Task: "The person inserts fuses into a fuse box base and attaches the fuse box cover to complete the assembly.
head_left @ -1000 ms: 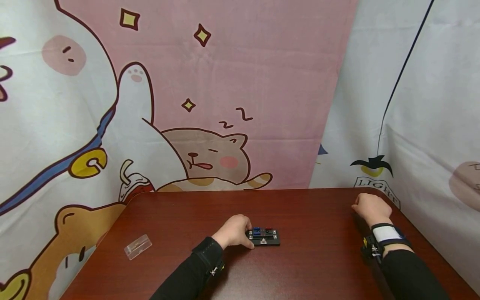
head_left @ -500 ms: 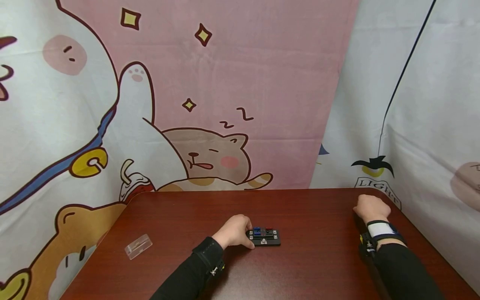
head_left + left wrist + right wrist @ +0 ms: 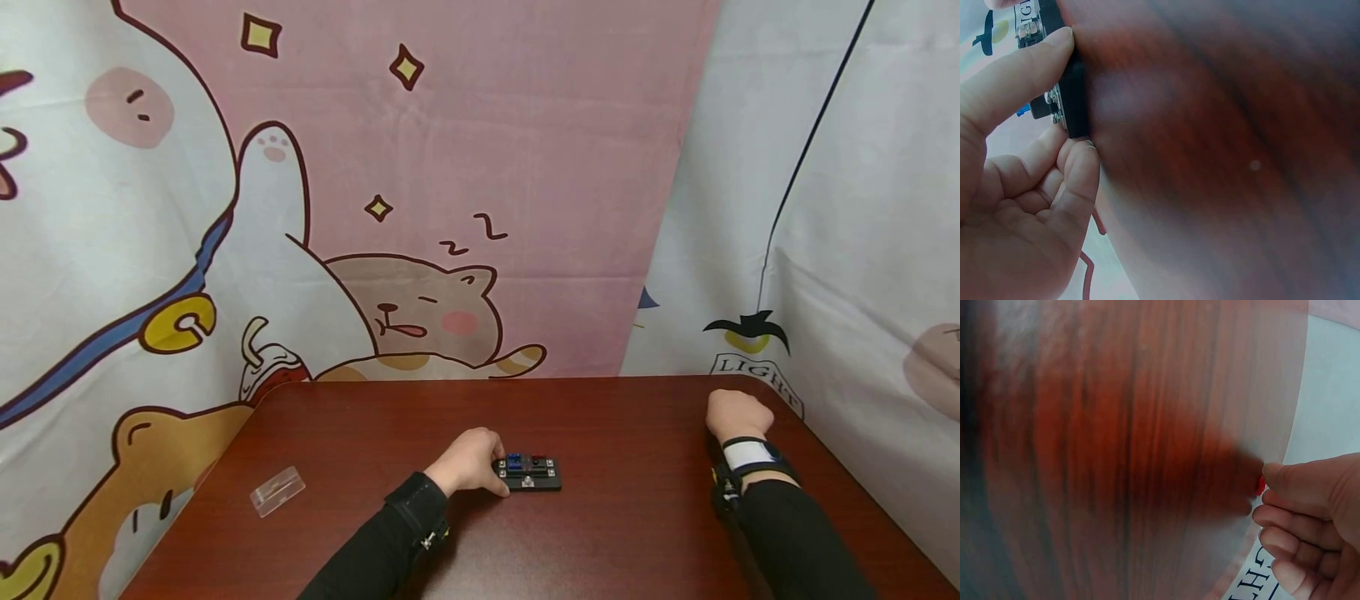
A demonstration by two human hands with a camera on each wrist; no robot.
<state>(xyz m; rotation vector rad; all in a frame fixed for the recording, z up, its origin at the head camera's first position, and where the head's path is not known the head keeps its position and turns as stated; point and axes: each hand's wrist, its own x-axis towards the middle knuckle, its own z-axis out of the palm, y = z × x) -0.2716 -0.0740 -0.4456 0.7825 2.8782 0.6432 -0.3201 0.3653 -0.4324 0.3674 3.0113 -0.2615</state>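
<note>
A small black fuse block (image 3: pixel 528 472) with blue and red parts on top lies at the middle of the dark wooden table (image 3: pixel 615 433). My left hand (image 3: pixel 495 477) grips its left end; the left wrist view shows the thumb (image 3: pixel 1029 69) above the block (image 3: pixel 1074 94) and curled fingers below it. My right hand (image 3: pixel 738 414) rests at the table's far right edge, well apart from the block. In the right wrist view, its thumb and curled fingers (image 3: pixel 1310 487) pinch a small red piece (image 3: pixel 1261 485) that is mostly hidden.
A clear plastic cover (image 3: pixel 277 492) lies on the table's left side near the edge. Cartoon-printed cloth (image 3: pixel 420 208) hangs close behind the table and along its right side. Bare wood stretches between the two hands.
My right wrist and forearm have slid slightly back and left along the right edge. The left hand and the fuse block have stayed put.
</note>
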